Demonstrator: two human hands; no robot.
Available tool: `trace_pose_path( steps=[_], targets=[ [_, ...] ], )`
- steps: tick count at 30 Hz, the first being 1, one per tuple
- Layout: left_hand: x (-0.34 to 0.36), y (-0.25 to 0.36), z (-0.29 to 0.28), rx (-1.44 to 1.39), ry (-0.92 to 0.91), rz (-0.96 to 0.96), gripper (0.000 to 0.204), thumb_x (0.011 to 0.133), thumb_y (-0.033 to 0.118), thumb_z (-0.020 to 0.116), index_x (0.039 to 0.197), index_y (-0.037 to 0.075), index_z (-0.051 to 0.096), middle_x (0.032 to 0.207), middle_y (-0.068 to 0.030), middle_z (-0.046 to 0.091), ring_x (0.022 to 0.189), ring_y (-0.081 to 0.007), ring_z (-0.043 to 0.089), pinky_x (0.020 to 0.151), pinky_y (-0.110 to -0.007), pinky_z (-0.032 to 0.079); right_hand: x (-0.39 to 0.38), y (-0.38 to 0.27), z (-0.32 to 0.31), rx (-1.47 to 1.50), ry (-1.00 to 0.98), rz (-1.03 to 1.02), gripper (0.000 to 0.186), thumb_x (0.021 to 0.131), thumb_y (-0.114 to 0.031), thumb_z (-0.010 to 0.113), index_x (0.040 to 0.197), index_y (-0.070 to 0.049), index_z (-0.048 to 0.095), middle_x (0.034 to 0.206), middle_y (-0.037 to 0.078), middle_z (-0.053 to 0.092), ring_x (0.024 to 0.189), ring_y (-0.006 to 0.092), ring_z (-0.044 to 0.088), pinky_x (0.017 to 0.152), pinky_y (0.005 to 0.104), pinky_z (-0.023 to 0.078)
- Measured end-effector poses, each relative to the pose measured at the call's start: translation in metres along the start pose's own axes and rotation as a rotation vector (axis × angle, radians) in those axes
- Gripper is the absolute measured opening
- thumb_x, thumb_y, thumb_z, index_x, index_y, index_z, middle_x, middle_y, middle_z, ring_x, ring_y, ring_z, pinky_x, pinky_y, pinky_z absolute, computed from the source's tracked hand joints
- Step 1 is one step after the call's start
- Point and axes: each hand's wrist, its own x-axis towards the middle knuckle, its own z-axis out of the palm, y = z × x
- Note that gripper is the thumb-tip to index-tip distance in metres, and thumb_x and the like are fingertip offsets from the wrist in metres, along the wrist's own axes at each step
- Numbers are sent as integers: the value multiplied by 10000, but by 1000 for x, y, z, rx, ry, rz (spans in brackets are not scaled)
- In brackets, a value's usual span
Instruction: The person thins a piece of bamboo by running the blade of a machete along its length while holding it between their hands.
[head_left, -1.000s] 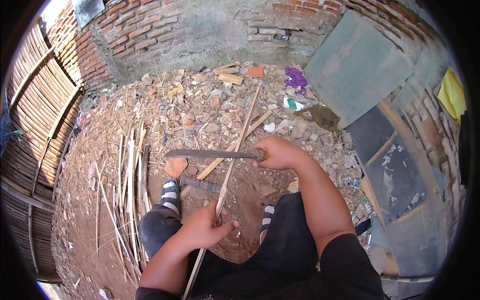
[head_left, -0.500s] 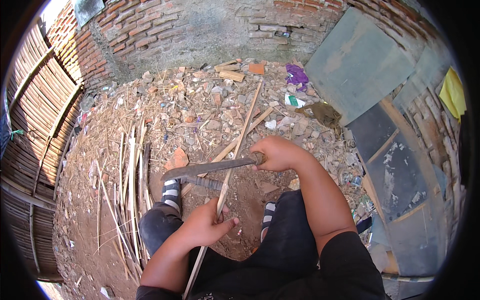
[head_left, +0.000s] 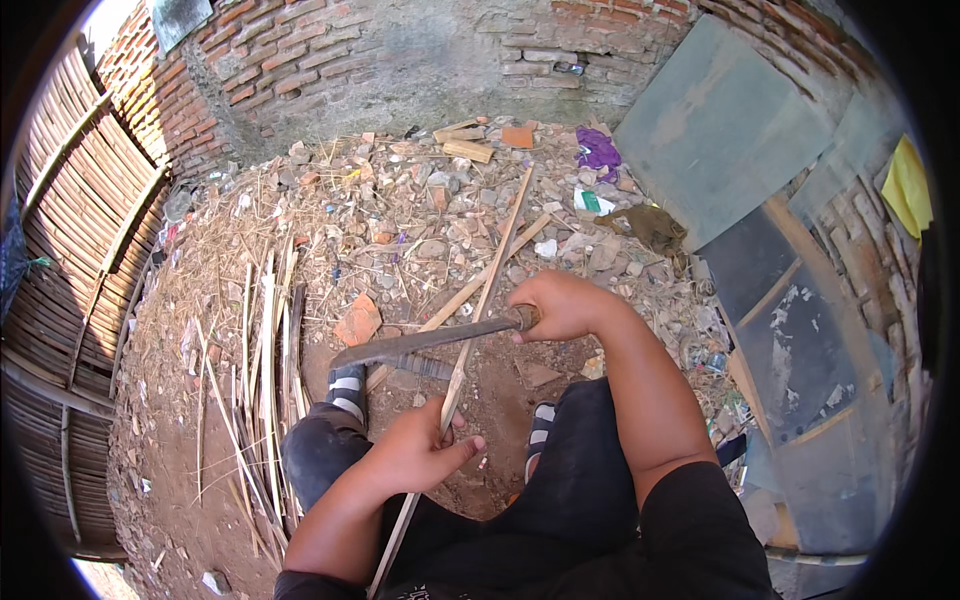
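My right hand (head_left: 565,305) is closed round the handle of a machete (head_left: 430,341). Its long dark blade points left, across a thin split bamboo or wood strip (head_left: 492,280); whether it touches the strip I cannot tell. Gripped in my left hand (head_left: 418,452), the strip slants from beside my lap up to the rubble ahead. The left fingers wrap it below the blade, while the thumb sticks out to the right. Just under the blade lies a dark banded object (head_left: 425,367), partly hidden. A longer pale wooden stick (head_left: 470,290) lies on the ground behind the strip.
Several split strips (head_left: 267,350) lie left of my left leg. Broken brick and litter (head_left: 400,220) cover the ground up to a brick wall (head_left: 430,70). A slatted bamboo panel (head_left: 80,220) stands left; flat grey boards (head_left: 725,130) lean at right. A purple cloth (head_left: 598,153) lies far right.
The machete blade has turned slightly and looks narrower, its tip a little lower. Both hands keep their grips, and the strip stays almost in place; the view has shifted slightly.
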Motion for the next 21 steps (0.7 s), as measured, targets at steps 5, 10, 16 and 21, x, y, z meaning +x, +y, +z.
trace_pose_path(
  steps=[5,10,16,21],
  targets=[
    [3,-5,9,-80,-27,-24,480,868,357,799,1071,-15,573,660,-86,600,573,-196,605,549,-341,475,-9,80,-1,261,261,410,430,772,-323,838,1080,-45,723,933,170,717,917,318,690,795,408,518],
    [2,0,3,-20,-14,-14,472,871,341,801,1068,-11,555,654,-67,586,575,-177,594,543,-328,466,-10,76,10,199,447,384,456,783,-336,834,1072,-5,711,968,196,718,925,330,692,829,435,520],
    [-2,3,2,-58,-14,6,465,867,333,809,1056,3,542,656,-59,570,572,-166,579,539,-321,454,-5,7,-6,34,30,-24,404,807,-320,834,1029,-9,699,968,140,720,912,255,679,804,397,499],
    [-2,6,5,-86,-59,9,451,861,313,816,1047,14,533,649,-56,557,560,-160,562,536,-317,445,-9,65,-5,410,244,300,397,803,-312,833,1026,-14,694,950,125,723,888,235,677,778,389,507]
  ],
)
